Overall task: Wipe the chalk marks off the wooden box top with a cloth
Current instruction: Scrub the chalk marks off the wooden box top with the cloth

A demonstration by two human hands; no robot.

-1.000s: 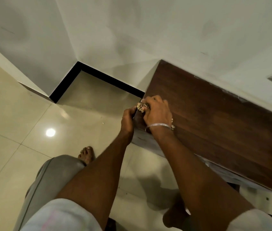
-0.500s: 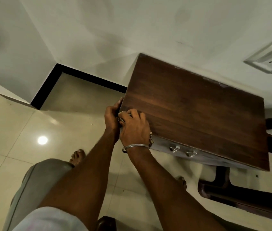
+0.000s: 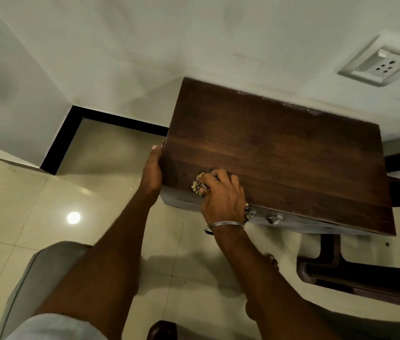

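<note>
A dark wooden box stands against the white wall, its flat top facing me. My right hand presses a bunched patterned cloth onto the top near the front left corner; cloth ends stick out at the fingers and by the wrist. My left hand lies flat against the box's left side, thumb up at the top edge. No chalk marks show clearly on the dark top; pale scuffs run along its far edge.
Metal latches sit on the box's front face. Dark wooden furniture legs stand to the right. A wall socket is above right. Glossy tiled floor with black skirting lies to the left. My knee is at lower left.
My right hand has slid the cloth rightward along the front part of the top, away from the left corner. My left hand has shifted up the box's left side.
</note>
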